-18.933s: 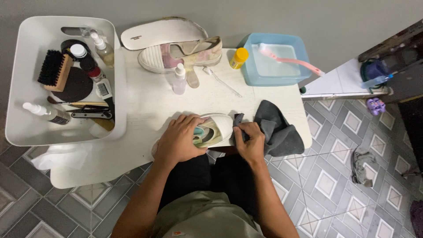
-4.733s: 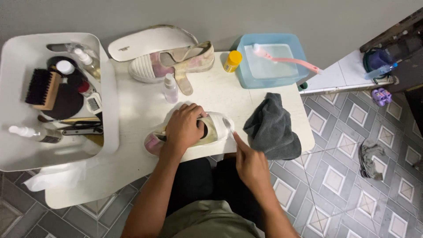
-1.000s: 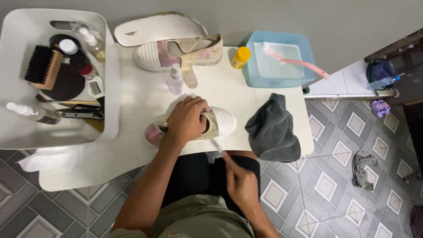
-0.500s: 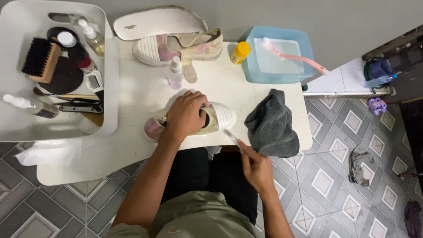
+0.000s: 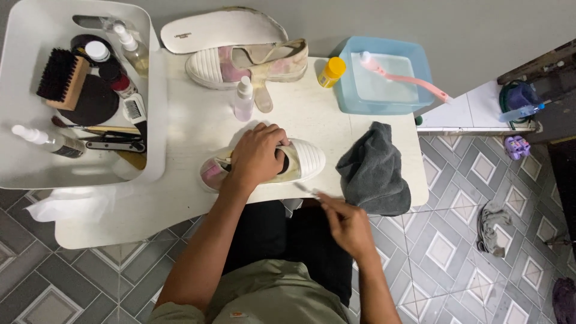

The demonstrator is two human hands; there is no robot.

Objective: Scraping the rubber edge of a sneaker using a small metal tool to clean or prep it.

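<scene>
My left hand (image 5: pixel 258 156) presses down on a white and pink slip-on shoe (image 5: pixel 303 159) that lies on its side at the front edge of the white table (image 5: pixel 198 120). My right hand (image 5: pixel 348 225) is just off the table's front edge, pinching a thin, light-coloured brush (image 5: pixel 305 188) whose tip points at the shoe's toe. The brush tip is close to the shoe's sole; whether it touches is unclear.
A dark grey cloth (image 5: pixel 375 174) lies at the table's right end. Behind are the second shoe (image 5: pixel 246 63), a white insole (image 5: pixel 222 30), a small spray bottle (image 5: pixel 243 99), a yellow bottle (image 5: pixel 330 72) and a blue water tub (image 5: pixel 384 84) holding a pink brush. A white tray (image 5: pixel 30 144) of brushes and bottles stands on the left.
My right hand has come back up from my lap to the table's front edge with the thin brush. My left hand has stayed on the shoe.
</scene>
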